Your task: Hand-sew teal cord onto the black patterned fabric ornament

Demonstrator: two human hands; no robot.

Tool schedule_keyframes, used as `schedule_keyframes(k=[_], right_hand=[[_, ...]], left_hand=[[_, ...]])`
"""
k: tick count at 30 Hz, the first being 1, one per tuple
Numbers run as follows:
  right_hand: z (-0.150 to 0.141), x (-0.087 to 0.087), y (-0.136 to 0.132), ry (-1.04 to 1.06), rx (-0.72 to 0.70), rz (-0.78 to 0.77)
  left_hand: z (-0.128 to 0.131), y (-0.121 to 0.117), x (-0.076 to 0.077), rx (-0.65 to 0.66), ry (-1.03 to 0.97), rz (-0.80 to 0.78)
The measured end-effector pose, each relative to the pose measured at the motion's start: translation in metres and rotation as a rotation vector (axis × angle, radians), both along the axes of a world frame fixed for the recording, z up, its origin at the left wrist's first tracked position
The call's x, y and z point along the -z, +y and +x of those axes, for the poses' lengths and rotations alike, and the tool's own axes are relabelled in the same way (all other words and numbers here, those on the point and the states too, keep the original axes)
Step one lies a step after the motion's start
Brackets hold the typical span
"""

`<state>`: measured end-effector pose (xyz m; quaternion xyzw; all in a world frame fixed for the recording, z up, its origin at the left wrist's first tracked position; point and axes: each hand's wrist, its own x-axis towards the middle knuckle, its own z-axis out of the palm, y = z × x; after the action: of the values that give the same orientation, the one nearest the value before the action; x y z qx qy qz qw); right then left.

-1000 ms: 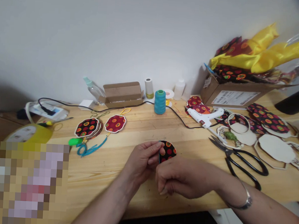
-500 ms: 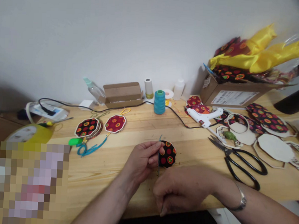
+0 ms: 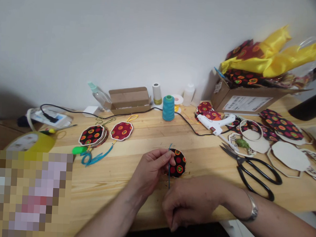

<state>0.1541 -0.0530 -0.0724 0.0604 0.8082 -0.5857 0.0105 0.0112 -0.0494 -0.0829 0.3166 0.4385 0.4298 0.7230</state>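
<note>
My left hand [image 3: 155, 166] is closed, thumb and forefinger pinching a thin blue cord [image 3: 169, 177] near its upper end. Right beside those fingertips is a rounded black fabric piece [image 3: 179, 163] with red and orange flower circles. Its left edge is partly covered by my fingers, and I cannot tell whether they grip it too. From the pinch the cord runs down to my right hand [image 3: 184, 203], which is curled shut near the table's front edge. The cord's lower end disappears behind the right hand's fingers.
Black-handled scissors [image 3: 250, 169] lie right of my hands, below a white glue gun [image 3: 216, 123]. A teal thread cone [image 3: 168, 108] stands behind. Finished-looking patterned ornaments [image 3: 122, 131] lie at left. A cardboard box [image 3: 243, 100] of fabric sits back right; a black cable [image 3: 121, 113] crosses behind.
Both hands have shifted very slightly, and the blue cord now lies a little further right across the fabric piece. Both hands remain closed.
</note>
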Motion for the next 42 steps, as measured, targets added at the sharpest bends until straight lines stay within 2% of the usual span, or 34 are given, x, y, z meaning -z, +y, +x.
schedule_keyframes(k=[7, 11, 14, 16, 19, 21, 23, 26, 28, 31, 34, 36, 38, 42], right_hand=[[0.001, 0.004, 0.002, 0.033, 0.029, 0.084], [0.006, 0.005, 0.004, 0.044, 0.042, -0.006], [0.012, 0.001, 0.006, 0.057, 0.131, -0.068], [0.014, -0.003, 0.009, 0.138, 0.302, -0.057], [0.015, -0.005, 0.017, 0.306, 0.82, 0.022], [0.015, -0.003, 0.025, 0.356, 1.145, 0.153], [0.017, 0.001, 0.032, 0.323, 1.269, 0.32], [0.021, 0.007, 0.039, 0.235, 1.186, 0.459], [0.021, 0.008, 0.04, 0.211, 1.102, 0.452], [0.02, 0.006, 0.039, 0.189, 1.033, 0.355], [0.017, 0.004, 0.037, 0.166, 1.033, 0.179], [0.016, 0.003, 0.037, 0.16, 1.053, 0.115], [0.015, 0.004, 0.036, 0.166, 1.074, 0.137], [0.014, 0.007, 0.034, 0.211, 1.125, 0.278]], left_hand=[[0.0, 0.0, -0.003, -0.012, -0.132, -0.055], [-0.002, 0.001, -0.002, -0.033, -0.12, -0.065], [-0.002, 0.002, -0.001, -0.044, -0.087, -0.068], [-0.003, 0.002, 0.0, -0.048, -0.078, -0.076], [-0.002, 0.002, 0.0, -0.052, -0.08, -0.08], [-0.002, 0.002, -0.001, -0.054, -0.075, -0.08], [-0.001, 0.001, -0.003, -0.05, -0.069, -0.08], [0.0, 0.001, -0.005, -0.037, -0.063, -0.07], [0.0, 0.0, -0.005, -0.029, -0.05, -0.066], [0.0, 0.0, -0.004, -0.017, -0.016, -0.058], [0.0, 0.0, -0.004, -0.002, 0.027, -0.053], [0.001, -0.001, -0.005, 0.01, 0.053, -0.047], [0.002, -0.001, -0.005, 0.014, 0.076, -0.038], [0.003, -0.001, -0.007, 0.004, 0.1, -0.041]])
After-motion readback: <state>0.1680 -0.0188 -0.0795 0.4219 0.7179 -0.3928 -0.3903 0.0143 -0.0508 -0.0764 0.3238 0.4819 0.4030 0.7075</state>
